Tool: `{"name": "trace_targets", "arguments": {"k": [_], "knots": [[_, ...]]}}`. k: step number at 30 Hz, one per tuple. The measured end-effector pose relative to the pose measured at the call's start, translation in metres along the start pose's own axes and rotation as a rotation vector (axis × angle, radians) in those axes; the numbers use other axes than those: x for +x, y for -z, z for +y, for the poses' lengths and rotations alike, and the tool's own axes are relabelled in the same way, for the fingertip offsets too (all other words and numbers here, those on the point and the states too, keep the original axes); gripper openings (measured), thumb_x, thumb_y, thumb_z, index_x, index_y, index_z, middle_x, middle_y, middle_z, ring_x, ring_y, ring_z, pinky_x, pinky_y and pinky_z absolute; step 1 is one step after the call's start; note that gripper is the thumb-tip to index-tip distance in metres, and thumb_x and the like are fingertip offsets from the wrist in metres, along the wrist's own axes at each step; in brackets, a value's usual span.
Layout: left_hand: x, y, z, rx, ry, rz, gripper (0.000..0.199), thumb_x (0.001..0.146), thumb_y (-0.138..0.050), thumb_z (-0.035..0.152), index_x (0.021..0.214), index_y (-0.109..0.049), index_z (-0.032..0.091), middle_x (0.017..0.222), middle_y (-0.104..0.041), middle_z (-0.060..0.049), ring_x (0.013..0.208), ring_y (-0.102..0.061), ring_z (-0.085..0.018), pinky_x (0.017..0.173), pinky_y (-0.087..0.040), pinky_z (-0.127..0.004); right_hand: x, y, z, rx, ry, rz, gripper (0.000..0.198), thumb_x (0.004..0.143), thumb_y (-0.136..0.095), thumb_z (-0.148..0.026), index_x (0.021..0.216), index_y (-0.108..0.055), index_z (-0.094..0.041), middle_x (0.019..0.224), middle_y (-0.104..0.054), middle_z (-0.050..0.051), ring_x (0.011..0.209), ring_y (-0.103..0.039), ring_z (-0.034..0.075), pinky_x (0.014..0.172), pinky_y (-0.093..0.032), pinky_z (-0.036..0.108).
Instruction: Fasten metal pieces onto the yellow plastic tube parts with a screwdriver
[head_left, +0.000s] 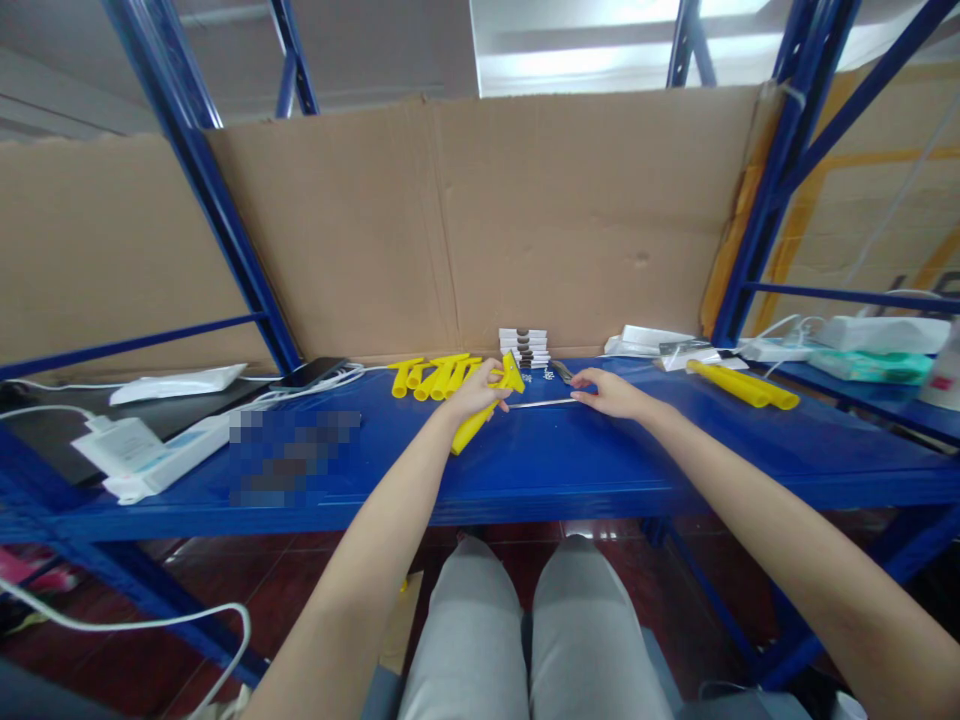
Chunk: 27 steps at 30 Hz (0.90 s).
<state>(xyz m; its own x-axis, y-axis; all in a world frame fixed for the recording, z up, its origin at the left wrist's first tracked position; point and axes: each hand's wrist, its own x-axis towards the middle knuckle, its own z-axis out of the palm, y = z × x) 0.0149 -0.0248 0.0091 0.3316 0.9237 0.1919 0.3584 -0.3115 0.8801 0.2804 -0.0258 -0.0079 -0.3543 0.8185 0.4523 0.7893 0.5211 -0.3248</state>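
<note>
Yellow tool [466, 432], one: held above the middle of the blue surface [585, 460], tilted, the left hand [474, 395] closed around it in its grip. Thin pale strip [544, 403], one: laid between the hands, its far end met by the bent fingers of the right hand [611, 392]; whether that grip is pinched on it cannot be told. Yellow tools [427, 383], one row: set behind the left hand, partly covered by it. Small white packs [523, 347], stacked: placed against the cardboard panel [562, 220], by which the back is blocked. Yellow tubes [731, 383], two: laid at right. Power strip [180, 450], white: placed at left, with cables [322, 382].
</note>
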Motion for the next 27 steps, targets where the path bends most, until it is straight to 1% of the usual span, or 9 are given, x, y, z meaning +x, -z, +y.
{"name": "trace_targets", "arguments": {"k": [3,7,10,13,17,21,24,27], "knots": [[-0.002,-0.002,0.003,-0.039,-0.004,-0.032,0.032,0.080,-0.056,0.008,0.100,-0.037,0.023,0.089,-0.056,0.002,0.050,-0.059,-0.006,0.037,-0.039,-0.013,0.009,0.000,-0.014,-0.020,0.075,0.018,0.018,0.086,-0.057,-0.022,0.101,-0.067,-0.017,0.102,-0.071,0.011,0.095,-0.066,0.021,0.086,-0.051,0.035],[-0.005,-0.004,0.006,-0.087,-0.014,-0.048,0.033,0.080,-0.057,0.007,0.100,-0.037,0.023,0.084,-0.056,0.004,0.050,-0.059,-0.006,0.037,-0.039,-0.012,0.027,-0.003,-0.043,-0.061,0.196,0.042,0.016,0.089,-0.055,-0.023,0.098,-0.065,-0.017,0.099,-0.070,0.011,0.093,-0.065,0.021,0.083,-0.048,0.034],[-0.006,-0.005,0.008,-0.110,-0.018,-0.055,0.032,0.079,-0.056,0.006,0.099,-0.037,0.023,0.083,-0.056,0.005,0.048,-0.059,-0.006,0.037,-0.039,-0.013,0.041,-0.009,-0.064,-0.087,0.220,0.072,0.013,0.090,-0.052,-0.023,0.096,-0.062,-0.016,0.096,-0.068,0.011,0.089,-0.063,0.021,0.080,-0.046,0.031],[-0.006,-0.005,0.009,-0.130,-0.011,-0.064,0.032,0.078,-0.056,0.004,0.096,-0.037,0.022,0.080,-0.054,0.005,0.047,-0.059,-0.007,0.037,-0.039,-0.014,0.052,-0.017,-0.078,-0.112,0.186,0.093,0.011,0.091,-0.050,-0.023,0.091,-0.058,-0.016,0.093,-0.067,0.011,0.083,-0.061,0.020,0.075,-0.044,0.030],[-0.005,-0.003,0.008,-0.148,-0.031,-0.067,0.031,0.077,-0.058,0.006,0.094,-0.037,0.022,0.079,-0.054,0.006,0.049,-0.060,-0.007,0.038,-0.039,-0.014,0.058,-0.028,-0.081,-0.046,0.157,0.097,0.008,0.091,-0.046,-0.019,0.091,-0.053,-0.017,0.092,-0.065,0.009,0.079,-0.058,0.019,0.070,-0.042,0.029],[-0.004,-0.002,0.006,-0.138,-0.034,-0.083,0.032,0.077,-0.060,0.008,0.096,-0.038,0.023,0.081,-0.055,0.006,0.049,-0.060,-0.007,0.039,-0.041,-0.015,0.054,-0.037,-0.075,0.019,0.168,0.149,0.012,0.092,-0.039,-0.017,0.095,-0.051,-0.017,0.095,-0.063,0.010,0.081,-0.058,0.019,0.072,-0.042,0.029],[-0.004,-0.003,0.006,-0.145,-0.040,-0.104,0.032,0.077,-0.059,0.007,0.096,-0.038,0.022,0.080,-0.055,0.005,0.051,-0.061,-0.008,0.041,-0.042,-0.017,0.049,-0.039,-0.071,-0.018,0.205,0.188,0.014,0.093,-0.037,-0.019,0.096,-0.051,-0.018,0.095,-0.063,0.010,0.081,-0.058,0.020,0.073,-0.042,0.030],[-0.003,-0.004,0.004,-0.162,-0.048,-0.136,0.033,0.077,-0.059,0.006,0.096,-0.038,0.022,0.083,-0.055,0.004,0.053,-0.062,-0.009,0.042,-0.044,-0.018,0.045,-0.037,-0.072,-0.109,0.221,0.199,0.016,0.095,-0.037,-0.020,0.098,-0.052,-0.018,0.097,-0.064,0.012,0.083,-0.059,0.020,0.074,-0.043,0.030]]}}
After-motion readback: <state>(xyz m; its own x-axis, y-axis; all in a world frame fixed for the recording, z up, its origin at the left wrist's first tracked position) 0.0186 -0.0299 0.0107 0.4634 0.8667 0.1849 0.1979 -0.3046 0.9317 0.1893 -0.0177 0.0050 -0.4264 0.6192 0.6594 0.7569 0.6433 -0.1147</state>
